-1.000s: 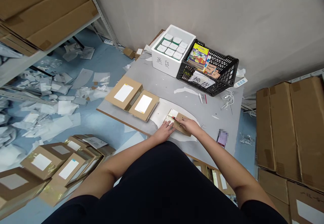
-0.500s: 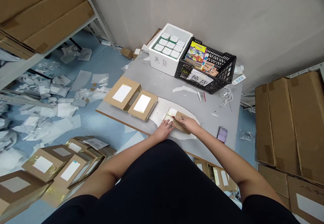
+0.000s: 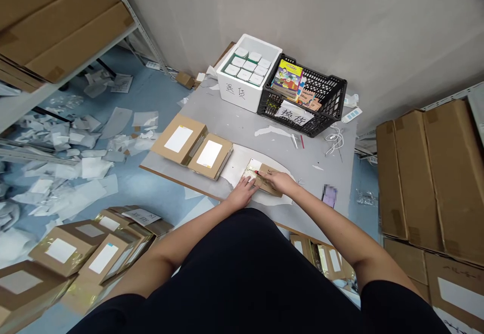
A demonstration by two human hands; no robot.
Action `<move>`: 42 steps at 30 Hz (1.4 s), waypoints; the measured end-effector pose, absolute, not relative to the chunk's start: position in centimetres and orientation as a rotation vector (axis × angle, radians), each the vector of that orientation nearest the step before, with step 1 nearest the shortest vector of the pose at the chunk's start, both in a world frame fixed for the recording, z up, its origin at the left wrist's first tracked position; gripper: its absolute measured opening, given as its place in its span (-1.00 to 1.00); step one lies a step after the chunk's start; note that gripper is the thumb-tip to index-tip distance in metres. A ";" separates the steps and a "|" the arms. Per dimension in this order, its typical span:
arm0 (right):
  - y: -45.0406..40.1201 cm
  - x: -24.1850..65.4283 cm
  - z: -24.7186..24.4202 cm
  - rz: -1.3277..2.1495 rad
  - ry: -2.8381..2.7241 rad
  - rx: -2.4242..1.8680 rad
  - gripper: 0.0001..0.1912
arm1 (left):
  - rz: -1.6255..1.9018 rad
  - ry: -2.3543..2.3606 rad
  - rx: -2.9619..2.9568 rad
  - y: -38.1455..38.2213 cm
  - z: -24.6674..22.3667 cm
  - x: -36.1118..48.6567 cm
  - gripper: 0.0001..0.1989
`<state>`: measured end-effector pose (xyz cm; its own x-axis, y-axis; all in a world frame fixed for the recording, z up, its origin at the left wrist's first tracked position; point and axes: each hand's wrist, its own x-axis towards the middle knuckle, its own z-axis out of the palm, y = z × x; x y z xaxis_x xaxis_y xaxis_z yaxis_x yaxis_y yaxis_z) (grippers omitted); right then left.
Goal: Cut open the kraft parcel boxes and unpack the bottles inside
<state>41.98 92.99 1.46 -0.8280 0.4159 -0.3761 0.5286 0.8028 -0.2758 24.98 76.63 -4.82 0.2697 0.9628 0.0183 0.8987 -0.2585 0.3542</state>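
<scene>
The left hand (image 3: pixel 241 194) lies flat and relaxed, fingers spread, pressing down on the foil-covered end of a small cardboard packet (image 3: pixel 266 185) without closing around it. The right hand (image 3: pixel 279 182) sits just beside it on the packet's far end, fingers bent downward next to a tiny red tip (image 3: pixel 257 172); I cannot tell whether those fingers are clenched on something or what the red item is. The packet lies between the hands on a pale, curved sheet (image 3: pixel 236 173) on the tabletop (image 3: pixel 313 173). It looks light and fairly stiff, though the foil may be slippery, so it seems best held by its cardboard edges, and not too hard. Just left of the hands are two larger cardboard mailers (image 3: pixel 192 151) with white labels. Farther ahead are a white foam box (image 3: pixel 236 89) of small white cartons and a black plastic crate (image 3: pixel 302 97) holding books. Below the left hand, off the tabletop, more mailers (image 3: pixel 83 256) are piled up, and cardboard boxes (image 3: pixel 416 173) are stacked well to the right of the right hand.
</scene>
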 end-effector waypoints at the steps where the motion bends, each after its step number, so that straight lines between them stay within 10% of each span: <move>1: 93.0 41.9 1.6 -0.526 2.685 0.716 -0.48 | 0.336 1.718 2.268 76.6 -4.8 25.0 -0.46; 42: 92.9 44.5 4.4 -0.288 2.490 0.613 -0.41 | 0.243 1.740 2.284 76.8 -4.3 25.0 -0.47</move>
<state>44.46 92.93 4.40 -0.7424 0.3643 -0.5622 0.4829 0.8727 -0.0721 25.05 76.82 -4.30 0.2693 0.9628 -0.0239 0.9194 -0.2497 0.3038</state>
